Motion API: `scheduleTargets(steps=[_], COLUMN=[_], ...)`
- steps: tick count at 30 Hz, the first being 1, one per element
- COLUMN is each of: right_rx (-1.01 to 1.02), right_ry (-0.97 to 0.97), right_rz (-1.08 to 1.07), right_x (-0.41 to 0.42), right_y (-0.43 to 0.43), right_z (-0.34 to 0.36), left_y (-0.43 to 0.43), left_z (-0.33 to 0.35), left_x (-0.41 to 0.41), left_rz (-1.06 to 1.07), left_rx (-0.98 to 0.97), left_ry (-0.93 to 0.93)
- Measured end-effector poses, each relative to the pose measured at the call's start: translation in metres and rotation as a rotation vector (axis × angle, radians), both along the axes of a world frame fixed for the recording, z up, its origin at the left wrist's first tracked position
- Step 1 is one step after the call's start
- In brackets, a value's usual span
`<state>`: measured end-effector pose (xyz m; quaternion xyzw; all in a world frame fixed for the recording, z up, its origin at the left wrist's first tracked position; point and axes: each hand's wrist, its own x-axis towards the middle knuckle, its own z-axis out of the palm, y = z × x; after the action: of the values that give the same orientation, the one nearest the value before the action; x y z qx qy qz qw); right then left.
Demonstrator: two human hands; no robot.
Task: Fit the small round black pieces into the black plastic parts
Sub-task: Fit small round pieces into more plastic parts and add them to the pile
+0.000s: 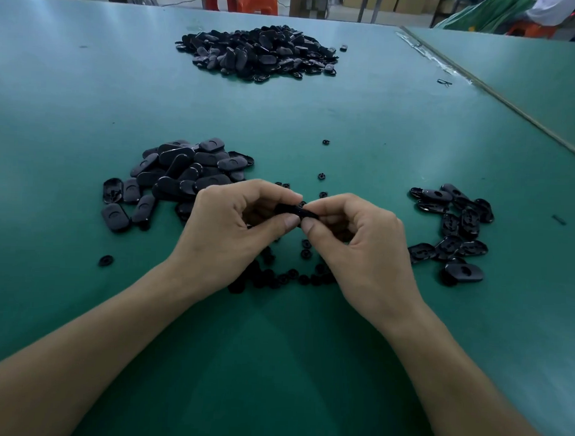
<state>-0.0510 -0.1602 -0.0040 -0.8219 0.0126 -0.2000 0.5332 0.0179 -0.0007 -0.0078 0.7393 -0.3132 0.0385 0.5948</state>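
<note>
black plastic part (293, 211) held up over the green table (315, 121), long axis running left to right, matte and mostly hidden, your left hand (237, 229) and right hand (360, 246) each pinching an end, small round pieces (306, 253) scattered just under it, pile of parts (180, 175) to its left

Black plastic parts (180, 178), black round pieces (306, 252), green table (316, 114), orange stools (254, 1)

Assembly workshop, factory floor

Identical black plastic parts (183, 175) lie in bulk on a broad green table (88, 96): a far heap (257, 50), one near left and a looser lot (455, 230) near right. A second green table (529, 79) adjoins at right. Orange stools (257, 3) and cardboard boxes (407, 3) stand beyond.
</note>
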Motion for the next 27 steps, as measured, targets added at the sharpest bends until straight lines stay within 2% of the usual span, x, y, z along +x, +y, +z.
scheduleTargets(steps=[10, 18, 23, 27], right_rx=[-0.009, 0.002, -0.061, -0.190], right_ry=[0.043, 0.039, 0.010, 0.011], right_rz=[-0.050, -0.010, -0.015, -0.073], right_x=[0.0005, -0.0012, -0.0012, -0.0028], right_y=[0.0042, 0.0009, 0.0004, 0.0022], right_z=[0.0028, 0.0035, 0.0046, 0.0053], left_y=[-0.0009, 0.0017, 0.0004, -0.0001], left_z=[-0.0004, -0.0008, -0.0018, -0.0031], left_x=[0.0004, 0.0002, -0.0013, -0.0012], left_rz=[0.013, 0.017, 0.063, 0.151], left_rx=[-0.006, -0.035, -0.033, -0.026], left_ry=[0.003, 0.009, -0.006, -0.061])
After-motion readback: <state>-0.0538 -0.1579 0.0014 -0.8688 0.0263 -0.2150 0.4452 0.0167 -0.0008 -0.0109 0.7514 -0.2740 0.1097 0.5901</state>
